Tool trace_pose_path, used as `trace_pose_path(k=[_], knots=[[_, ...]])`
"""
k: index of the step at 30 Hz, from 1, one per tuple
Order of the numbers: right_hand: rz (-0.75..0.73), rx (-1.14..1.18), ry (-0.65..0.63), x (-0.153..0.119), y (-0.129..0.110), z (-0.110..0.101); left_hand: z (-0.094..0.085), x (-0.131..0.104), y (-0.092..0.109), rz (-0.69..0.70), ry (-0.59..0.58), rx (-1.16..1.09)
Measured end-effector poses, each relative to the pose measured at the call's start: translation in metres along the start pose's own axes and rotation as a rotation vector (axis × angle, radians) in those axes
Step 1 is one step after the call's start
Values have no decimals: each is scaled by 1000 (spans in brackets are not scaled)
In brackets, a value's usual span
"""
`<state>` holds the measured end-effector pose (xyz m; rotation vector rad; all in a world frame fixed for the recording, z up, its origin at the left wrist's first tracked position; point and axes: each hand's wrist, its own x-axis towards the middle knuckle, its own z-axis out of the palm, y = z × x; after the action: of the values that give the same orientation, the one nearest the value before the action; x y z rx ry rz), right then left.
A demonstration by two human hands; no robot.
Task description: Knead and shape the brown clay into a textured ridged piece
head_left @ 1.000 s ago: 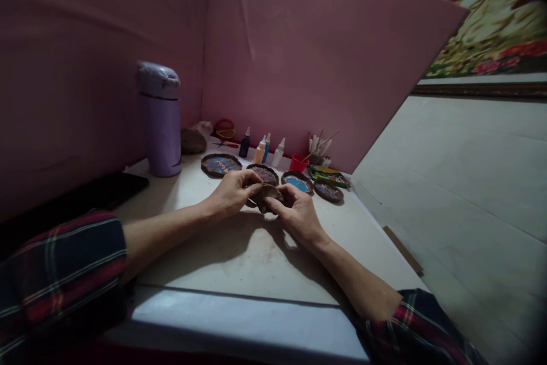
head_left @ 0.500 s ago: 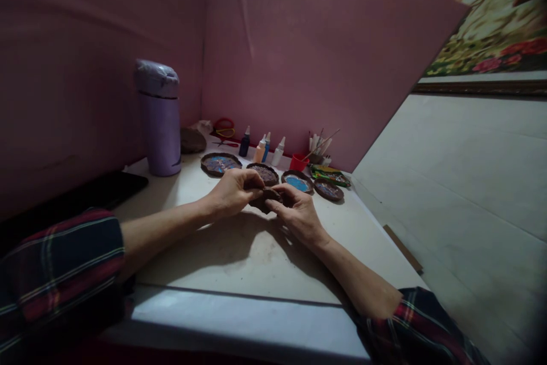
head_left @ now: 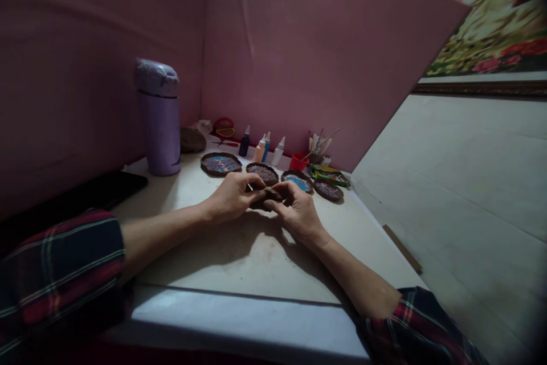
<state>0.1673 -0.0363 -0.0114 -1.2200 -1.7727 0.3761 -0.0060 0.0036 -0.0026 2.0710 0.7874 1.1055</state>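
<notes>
Head view: the left hand (head_left: 233, 197) and the right hand (head_left: 300, 214) both have their fingers closed on one dark brown, clay-like piece (head_left: 260, 204), held between them above the whitish flat worktop (head_left: 239, 277), nearer to the person than four round, shallow brown dishes (head_left: 220, 175). To shape it well, I think the pressure should be gentle and even, each hand supporting opposite sides, because soft material may tear.

Have tipped the brown clay piece (head_left: 260, 204) since a second ago, from hanging with a pointed lower edge to a flatter, thinner profile. Have brought the left hand's (head_left: 232, 196) fingertips slightly nearer the right hand (head_left: 301, 214).
</notes>
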Motion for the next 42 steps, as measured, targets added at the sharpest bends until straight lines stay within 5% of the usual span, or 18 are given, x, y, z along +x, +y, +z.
trace_pose_path(k=[9, 19, 28, 37, 42], knots=[[16, 203, -65, -2, 6, 2, 1, 2, 0, -52, 31, -94], [-55, 0, -55, -1, -2, -1, -1, -1, 4, 34, 5, 83], [48, 171, -121, -1, 4, 1, -1, 1, 3, -49, 30, 34], [-29, 18, -120, -1, 0, -1, 0, 0, 4, 72, -4, 65], [4, 66, -118, -3, 1, 0, -1, 3, 1, -3, 18, 73]])
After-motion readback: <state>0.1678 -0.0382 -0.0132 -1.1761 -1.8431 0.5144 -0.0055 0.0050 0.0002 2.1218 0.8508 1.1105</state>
